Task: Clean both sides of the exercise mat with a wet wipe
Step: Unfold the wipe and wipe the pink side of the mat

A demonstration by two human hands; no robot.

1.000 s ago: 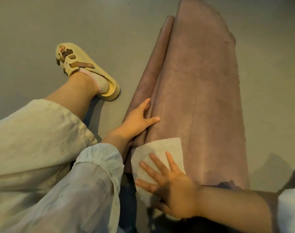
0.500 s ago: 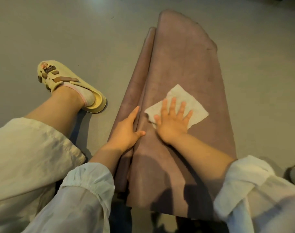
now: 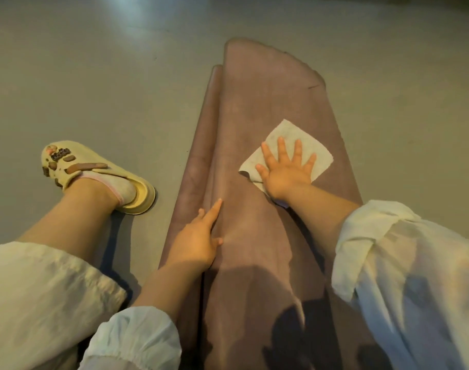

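Note:
A dusty-pink exercise mat (image 3: 265, 108) lies folded lengthwise on the floor, running away from me, with a lower layer showing along its left side. A white wet wipe (image 3: 289, 134) lies flat on the mat's right half. My right hand (image 3: 286, 173) presses on the wipe with fingers spread and straight. My left hand (image 3: 198, 241) rests flat on the mat's left fold, index finger pointing forward, thumb on the top layer.
Grey smooth floor (image 3: 108, 76) surrounds the mat. My left leg with a cream sandal (image 3: 75, 166) lies just left of the mat. Loose pale trousers and white sleeves fill the lower corners.
My right hand slid the wipe from the near end of the mat forward and to the right. My left hand stayed on the left fold.

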